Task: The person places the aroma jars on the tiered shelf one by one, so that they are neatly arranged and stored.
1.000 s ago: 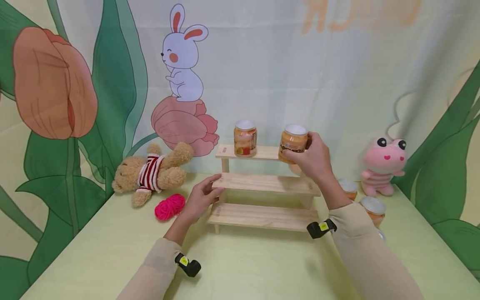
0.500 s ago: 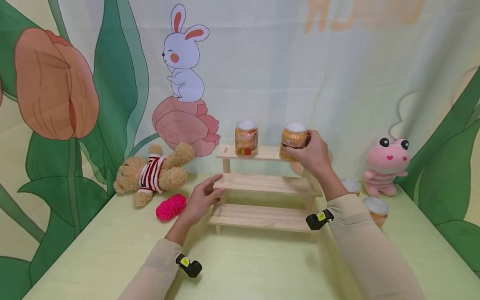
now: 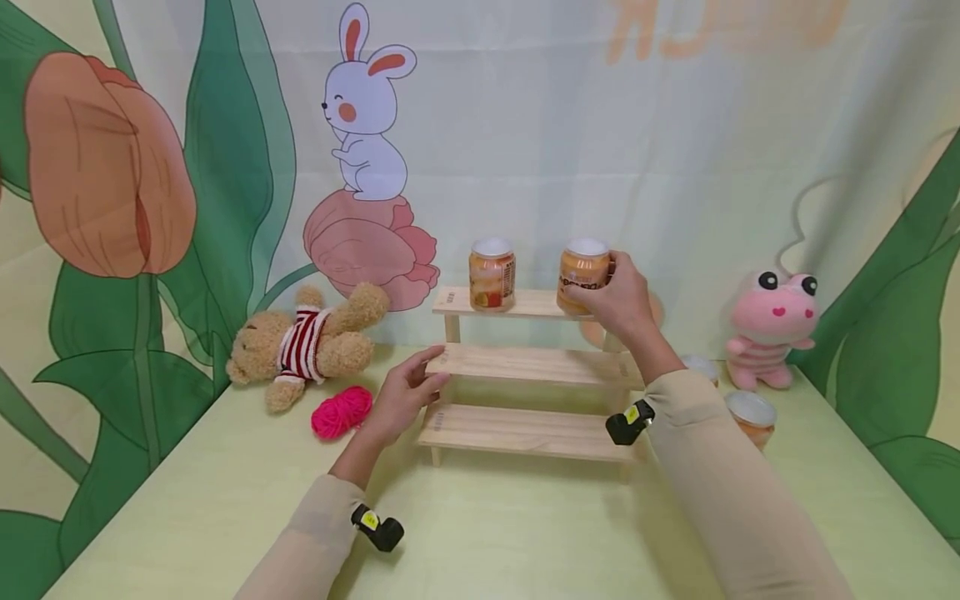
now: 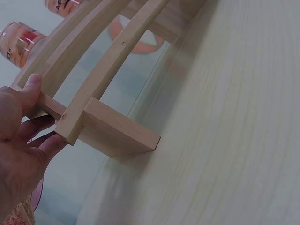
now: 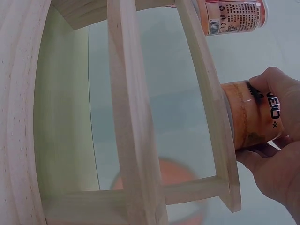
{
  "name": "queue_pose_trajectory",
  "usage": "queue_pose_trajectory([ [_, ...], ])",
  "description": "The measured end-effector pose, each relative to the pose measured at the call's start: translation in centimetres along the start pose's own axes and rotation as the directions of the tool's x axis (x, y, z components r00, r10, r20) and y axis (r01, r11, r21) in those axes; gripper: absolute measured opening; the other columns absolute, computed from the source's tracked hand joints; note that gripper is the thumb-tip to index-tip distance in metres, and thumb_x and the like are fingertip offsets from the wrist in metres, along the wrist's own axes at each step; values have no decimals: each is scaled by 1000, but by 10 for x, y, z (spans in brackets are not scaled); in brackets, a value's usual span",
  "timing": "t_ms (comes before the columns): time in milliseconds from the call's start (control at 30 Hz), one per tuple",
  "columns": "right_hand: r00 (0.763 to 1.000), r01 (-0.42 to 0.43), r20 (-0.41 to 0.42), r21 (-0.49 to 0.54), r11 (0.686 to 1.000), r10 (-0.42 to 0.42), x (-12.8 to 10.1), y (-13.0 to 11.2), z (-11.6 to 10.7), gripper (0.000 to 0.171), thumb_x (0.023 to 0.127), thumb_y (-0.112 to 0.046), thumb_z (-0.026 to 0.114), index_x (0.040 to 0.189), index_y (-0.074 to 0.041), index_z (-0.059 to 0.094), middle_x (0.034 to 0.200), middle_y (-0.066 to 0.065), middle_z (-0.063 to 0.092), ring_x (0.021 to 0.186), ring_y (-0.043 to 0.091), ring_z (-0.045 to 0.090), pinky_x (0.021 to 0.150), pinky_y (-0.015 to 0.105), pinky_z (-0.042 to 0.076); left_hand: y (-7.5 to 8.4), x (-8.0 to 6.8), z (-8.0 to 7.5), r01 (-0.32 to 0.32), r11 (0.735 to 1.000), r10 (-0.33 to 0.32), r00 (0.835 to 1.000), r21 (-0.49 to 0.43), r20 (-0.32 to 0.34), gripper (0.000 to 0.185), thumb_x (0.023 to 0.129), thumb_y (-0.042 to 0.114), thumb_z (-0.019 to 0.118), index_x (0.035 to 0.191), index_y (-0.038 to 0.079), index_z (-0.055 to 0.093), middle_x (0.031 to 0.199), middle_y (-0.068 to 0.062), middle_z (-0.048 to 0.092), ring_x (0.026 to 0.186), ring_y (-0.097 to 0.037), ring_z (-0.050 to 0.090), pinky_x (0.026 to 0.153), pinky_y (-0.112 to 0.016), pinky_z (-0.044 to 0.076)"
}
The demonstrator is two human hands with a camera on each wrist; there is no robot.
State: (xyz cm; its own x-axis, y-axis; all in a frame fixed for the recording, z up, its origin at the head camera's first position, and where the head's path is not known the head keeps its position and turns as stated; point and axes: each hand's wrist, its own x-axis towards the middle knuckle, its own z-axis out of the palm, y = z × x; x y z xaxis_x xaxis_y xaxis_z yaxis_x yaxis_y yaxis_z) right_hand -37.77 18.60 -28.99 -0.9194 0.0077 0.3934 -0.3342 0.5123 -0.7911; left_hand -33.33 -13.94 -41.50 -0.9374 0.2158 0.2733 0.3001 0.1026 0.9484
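Fingers of the right hand [image 3: 624, 292] clamp a can [image 3: 582, 265], just lowered onto the stand [image 3: 536, 302], joining the nine-o'clock can [image 3: 492, 279] up top; left hand [image 3: 405, 398] grips the stand.

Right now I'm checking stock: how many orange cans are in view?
4: one can on the top shelf; a second can in the right hand; a third can and fourth can on the table, right of the stand. The right sleeve may hide more.

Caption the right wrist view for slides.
Right hand gripping an orange cylindrical can at the top board of a pale wooden stepped rack, near another orange can.
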Motion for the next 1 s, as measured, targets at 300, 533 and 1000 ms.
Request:
queue_pose_trajectory([
  [300, 1000, -13, 26, 19, 1000, 12, 1, 1, 0, 82, 89, -24, 76, 151, 1, 28, 140, 22, 46, 127, 37, 48, 102, 51, 45, -3, 1, 0, 8, 1000, -8, 1000, -5, 2, 53, 101, 11, 61, 151, 7, 44, 139, -21, 55, 115, -33, 57, 96, -47, 50],
  [533, 997, -54, 59, 30, 998, 52, -2, 2, -7, 92, 88, -29, 78, 155, -1, 22, 140, 22, 45, 126, 37, 49, 100, 51, 47, -2, 1, 1, 1, 1000, -1, 1000, -4, -2, 52, 101, 10, 61, 150, 7, 45, 139, -21, 55, 114, -29, 58, 96, -48, 50],
  [1000, 998, -42, 40, -80, 996, 45, -32, -3, -35, 95, 87, -35, 77, 156, -2, 21, 144, 24, 44, 133, 41, 43, 104, 56, 43, -3, 2, 1, -6, 1000, 6, 1000, 14, -7, 53, 101, 10, 60, 151, 7, 44, 136, -23, 57, 116, -38, 57, 96, -46, 51],
])
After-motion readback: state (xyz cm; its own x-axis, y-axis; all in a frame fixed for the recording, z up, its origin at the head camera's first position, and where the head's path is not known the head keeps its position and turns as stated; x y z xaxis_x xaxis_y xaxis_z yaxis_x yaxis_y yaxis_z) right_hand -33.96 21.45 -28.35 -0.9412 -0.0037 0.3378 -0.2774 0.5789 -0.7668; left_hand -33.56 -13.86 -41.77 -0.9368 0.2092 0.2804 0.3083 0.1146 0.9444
